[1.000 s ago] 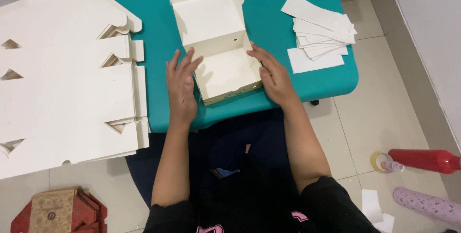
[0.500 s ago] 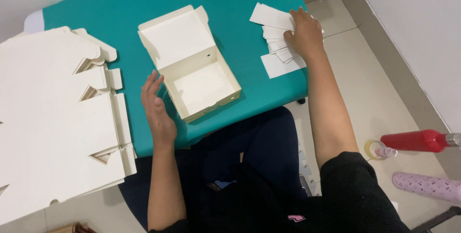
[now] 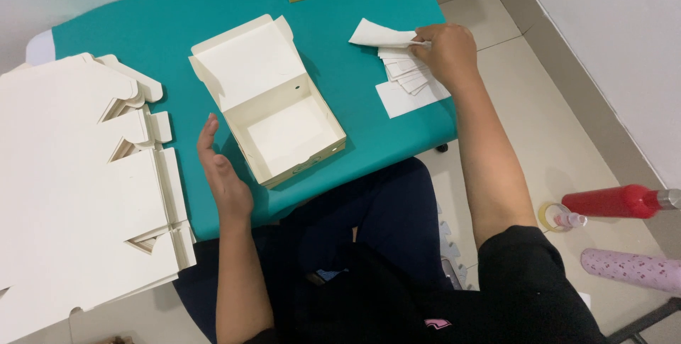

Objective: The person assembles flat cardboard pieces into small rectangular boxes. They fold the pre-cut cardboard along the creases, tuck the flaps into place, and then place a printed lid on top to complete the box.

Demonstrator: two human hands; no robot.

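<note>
Teal bench (image 3: 142, 39) carries flat blanks (image 3: 71, 188) at your left. Open box (image 3: 273, 110) sits mid-bench, lid back, empty. Your left hand (image 3: 223, 177) hovers just beside its left wall, fingers open, holding nothing. Your right hand (image 3: 447, 50) is on the sheet stack (image 3: 408, 78), fingers pinching the top sheet (image 3: 379, 34), lifted off the pile.

I pinch one white paper sheet (image 3: 379, 34), lifted off the fanned stack (image 3: 408, 78) at the table's (image 3: 142, 39) right edge.

Matt cardboard box (image 3: 273, 113), thin paper sheets (image 3: 408, 74), matt table (image 3: 142, 39).
</note>
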